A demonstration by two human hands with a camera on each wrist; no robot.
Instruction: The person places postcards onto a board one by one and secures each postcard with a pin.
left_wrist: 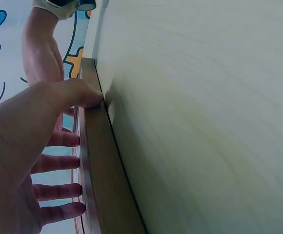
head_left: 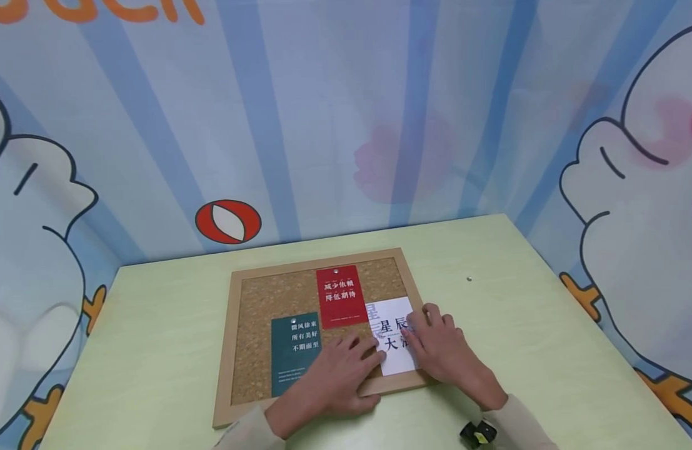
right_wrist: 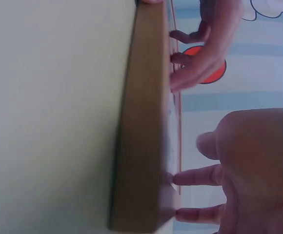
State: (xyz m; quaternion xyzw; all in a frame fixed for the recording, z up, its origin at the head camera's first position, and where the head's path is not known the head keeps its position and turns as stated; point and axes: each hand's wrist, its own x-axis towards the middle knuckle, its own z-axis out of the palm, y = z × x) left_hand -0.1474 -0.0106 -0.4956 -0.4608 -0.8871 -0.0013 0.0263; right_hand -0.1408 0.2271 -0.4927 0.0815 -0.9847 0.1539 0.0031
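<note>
A wood-framed cork board (head_left: 226, 350) lies on the light green table (head_left: 154, 350). A red card (head_left: 338, 295) and a teal card (head_left: 294, 350) are pinned to it. A white card (head_left: 392, 312) with black characters lies at the board's lower right. My left hand (head_left: 359, 353) rests flat on the cork, its fingertips at the white card's left edge. My right hand (head_left: 430, 331) presses straight fingers on the card's right side. In the left wrist view the left hand (left_wrist: 49, 161) has its thumb on the frame (left_wrist: 95, 165). The right hand (right_wrist: 219, 185) touches the frame (right_wrist: 144, 122).
A small metal pin (head_left: 469, 279) lies on the table right of the board. A black and yellow device (head_left: 477, 432) sits at my right wrist. A striped cartoon backdrop (head_left: 346, 125) rises behind the table's far edge.
</note>
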